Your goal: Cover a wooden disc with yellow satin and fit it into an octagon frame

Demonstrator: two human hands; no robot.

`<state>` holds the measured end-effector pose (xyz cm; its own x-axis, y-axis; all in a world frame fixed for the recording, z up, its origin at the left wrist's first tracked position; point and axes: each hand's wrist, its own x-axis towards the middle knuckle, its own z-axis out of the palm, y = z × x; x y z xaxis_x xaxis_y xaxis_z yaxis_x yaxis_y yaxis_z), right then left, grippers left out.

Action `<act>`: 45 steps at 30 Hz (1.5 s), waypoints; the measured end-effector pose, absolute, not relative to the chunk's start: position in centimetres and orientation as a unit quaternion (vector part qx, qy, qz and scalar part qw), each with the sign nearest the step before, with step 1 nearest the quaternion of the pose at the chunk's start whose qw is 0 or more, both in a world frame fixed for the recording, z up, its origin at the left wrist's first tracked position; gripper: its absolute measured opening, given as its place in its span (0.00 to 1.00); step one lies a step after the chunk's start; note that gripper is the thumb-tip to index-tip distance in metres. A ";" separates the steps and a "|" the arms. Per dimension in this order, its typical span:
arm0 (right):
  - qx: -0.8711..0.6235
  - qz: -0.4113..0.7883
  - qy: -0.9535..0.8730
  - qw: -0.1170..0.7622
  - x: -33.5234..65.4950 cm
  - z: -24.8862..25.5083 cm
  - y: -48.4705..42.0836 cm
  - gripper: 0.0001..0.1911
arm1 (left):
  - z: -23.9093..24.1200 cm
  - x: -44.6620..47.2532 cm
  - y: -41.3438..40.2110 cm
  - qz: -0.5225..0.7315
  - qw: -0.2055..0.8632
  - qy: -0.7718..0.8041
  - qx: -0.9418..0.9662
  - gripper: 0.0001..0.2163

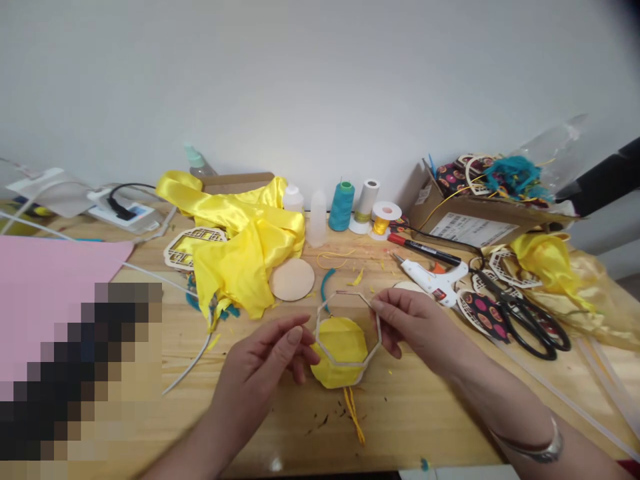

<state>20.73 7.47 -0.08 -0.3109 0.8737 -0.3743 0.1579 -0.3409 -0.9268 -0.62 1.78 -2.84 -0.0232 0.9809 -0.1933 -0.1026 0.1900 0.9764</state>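
Observation:
My right hand (407, 323) pinches the upper right edge of a thin octagonal wooden frame (344, 365), which is tilted up. Beneath and behind the frame lies a yellow fabric-covered octagonal piece (333, 377) on the table, with an orange-yellow tassel cord (354, 417) coming from its near edge and a teal cord (326, 287) at its far edge. My left hand (273, 357) is beside the frame's left side, its fingers loosely bent and apart. Whether those fingertips touch the frame or the yellow piece is hard to tell.
Yellow satin (245, 257) and a round wooden disc (293, 280) lie left of centre. Thread spools (341, 208) stand by the wall. A glue gun (435, 279), black scissors (535, 320) and a full cardboard box (465, 213) are on the right. Pink sheet (55, 273) sits left.

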 end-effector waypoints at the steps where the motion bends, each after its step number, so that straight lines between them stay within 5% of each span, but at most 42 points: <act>1: -0.520 0.633 -0.502 0.276 20.7 -0.4 7.3 0.17 | -2.8 -0.6 1.8 0.473 0.567 0.533 0.414 0.12; 27: -0.546 0.546 -0.619 0.147 21.8 -1.2 7.4 0.12 | -2.0 -0.1 1.8 0.395 0.438 0.620 0.518 0.08; 45: -0.549 0.523 -0.611 0.227 21.2 -2.1 7.5 0.08 | -2.0 0.1 1.5 0.365 0.479 0.602 0.524 0.16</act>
